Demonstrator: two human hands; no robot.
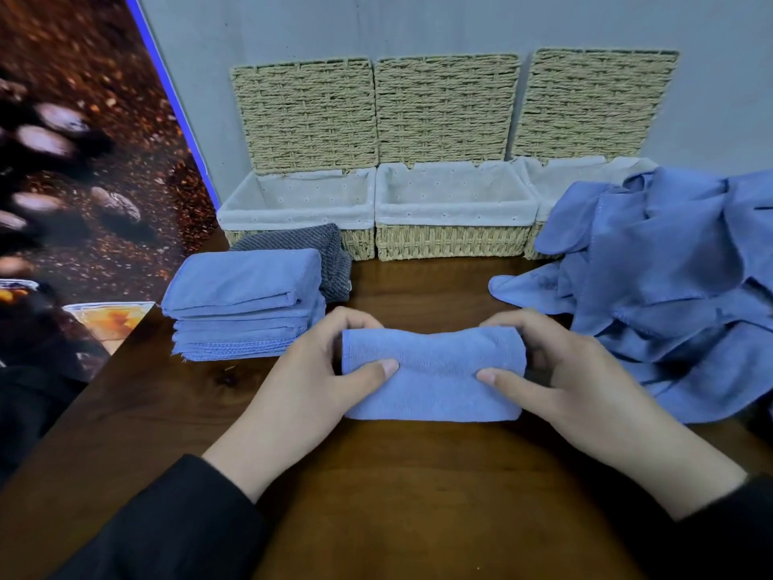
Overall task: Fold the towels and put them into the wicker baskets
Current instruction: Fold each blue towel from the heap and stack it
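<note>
A folded blue towel point(433, 372) lies on the wooden table in front of me. My left hand point(322, 370) grips its left end and my right hand point(556, 370) grips its right end, thumbs on top. A stack of folded blue towels point(242, 303) sits to the left, with a dark grey folded towel point(330, 253) behind it. A heap of unfolded blue towels point(652, 278) fills the right side. Three lined wicker baskets stand at the back: the left basket point(293, 211), the middle basket point(454, 240) and the right basket point(556, 173), which is partly hidden by the heap.
The baskets' woven lids point(447, 106) stand upright against the grey wall behind them. A poster of coffee beans point(71, 161) leans along the table's left edge. The wooden table point(418, 475) extends toward me.
</note>
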